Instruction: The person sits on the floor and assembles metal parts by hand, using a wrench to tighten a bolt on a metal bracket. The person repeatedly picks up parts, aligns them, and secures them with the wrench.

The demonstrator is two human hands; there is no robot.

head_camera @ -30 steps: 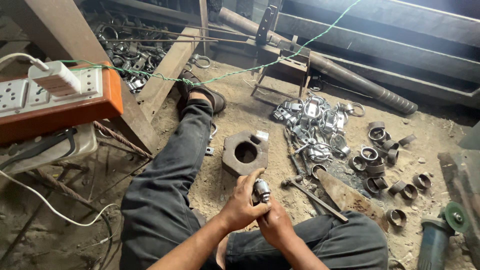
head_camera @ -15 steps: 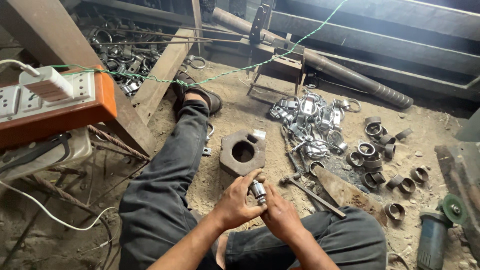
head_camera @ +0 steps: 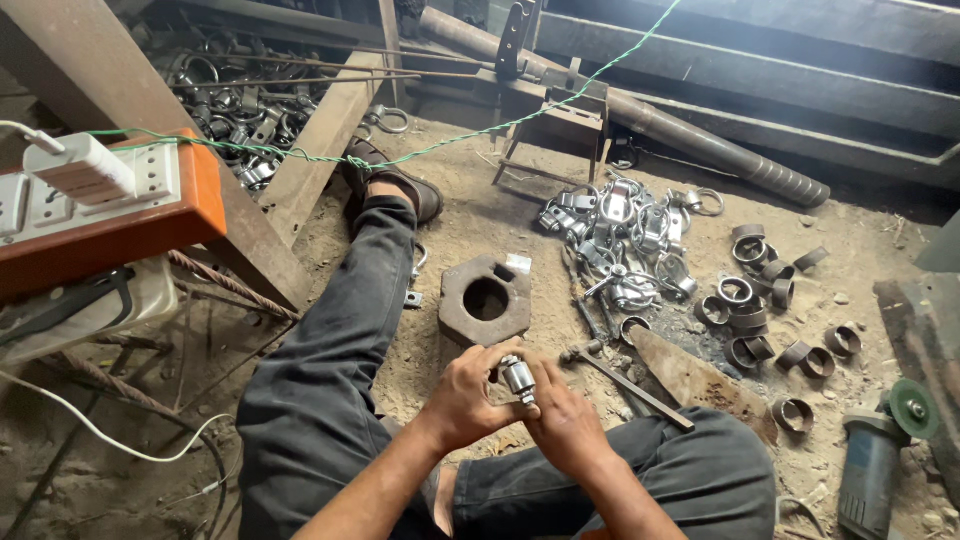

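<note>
Steel fitting [head_camera: 518, 378] between both hands [head_camera: 520, 405].

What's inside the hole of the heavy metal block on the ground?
The block hole looks dark and empty; its bottom is in shadow. Both hands cover the near edge.

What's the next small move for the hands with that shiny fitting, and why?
Probably lowering the small shiny metal fitting onto the heavy block with the round hole. Both the left hand and the right hand pinch it just above the sandy ground, and the block sits directly in front.
</note>
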